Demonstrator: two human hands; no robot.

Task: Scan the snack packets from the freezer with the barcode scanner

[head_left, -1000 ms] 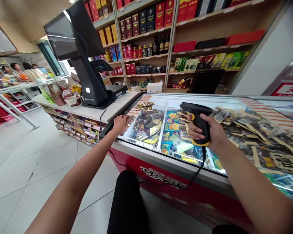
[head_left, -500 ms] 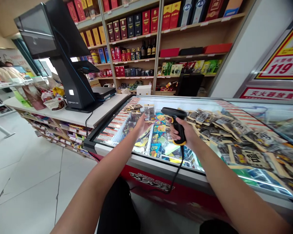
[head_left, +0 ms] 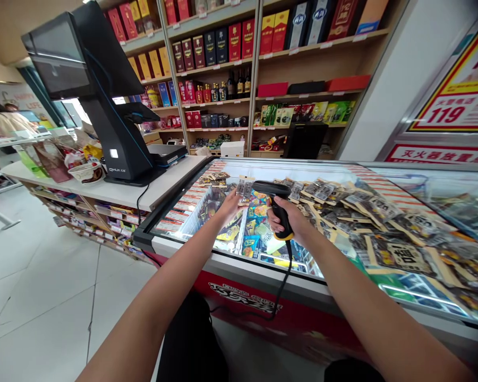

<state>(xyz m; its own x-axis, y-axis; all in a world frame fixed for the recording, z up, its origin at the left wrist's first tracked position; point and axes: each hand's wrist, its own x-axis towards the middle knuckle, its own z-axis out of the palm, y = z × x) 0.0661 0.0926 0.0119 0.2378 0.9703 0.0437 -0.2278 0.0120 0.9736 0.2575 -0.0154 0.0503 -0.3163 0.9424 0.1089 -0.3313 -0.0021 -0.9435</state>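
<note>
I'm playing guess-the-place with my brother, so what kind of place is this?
Probably a shop, maybe a small supermarket. There are tall shelves with rows of boxes and bottles, a checkout-style screen on a counter, and a barcode scanner in the right hand.

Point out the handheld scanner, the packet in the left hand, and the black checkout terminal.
Handheld scanner (head_left: 282,218), head view: on its black grip.
Packet (head_left: 245,187), head view: on its camera-facing side.
Checkout terminal (head_left: 114,124), head view: on its upright stand.
</note>
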